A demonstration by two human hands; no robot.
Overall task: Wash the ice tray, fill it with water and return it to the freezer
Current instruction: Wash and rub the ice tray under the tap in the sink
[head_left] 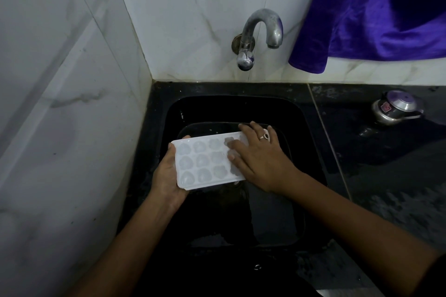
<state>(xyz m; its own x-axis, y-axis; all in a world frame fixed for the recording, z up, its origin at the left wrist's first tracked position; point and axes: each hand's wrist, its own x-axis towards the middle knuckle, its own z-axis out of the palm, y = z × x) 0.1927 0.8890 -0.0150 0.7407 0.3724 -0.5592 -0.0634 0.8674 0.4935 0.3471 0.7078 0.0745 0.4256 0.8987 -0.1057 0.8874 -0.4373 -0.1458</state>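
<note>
**Ice tray held level over the black sink**

While the left hand [169, 171] cups the near-left short end of the ice tray [207, 160], its palm under the corner and the thumb lying along the short edge, the tray hangs above the sink [311, 142] rather than resting on anything that can be seen. It is a white, translucent rectangle with its moulded cavities facing up. Three rows of cavities run along its length. Its long axis runs roughly side to side across the basin, the right end angled slightly toward the sink's far edge, the left end slightly nearer the person.

The right hand [258, 159] lies flat on top of the tray's right end, fingers spread and extended leftward over the cavities there, with the fingertips [231, 144] pressing on the upper surface. A ring [264, 137] shows on one finger. That end of the tray is covered by the hand, so its right edge cannot be seen.

Above the sink's far edge, a curved metal tap [261, 31] comes out of the white tiled wall [188, 19]; no stream of water is visible from its spout. A purple cloth [376, 14] hangs at the upper right. On the dark counter [386, 176] beside the sink's right edge stands a small metal pot [395, 107] with a lid.
</note>
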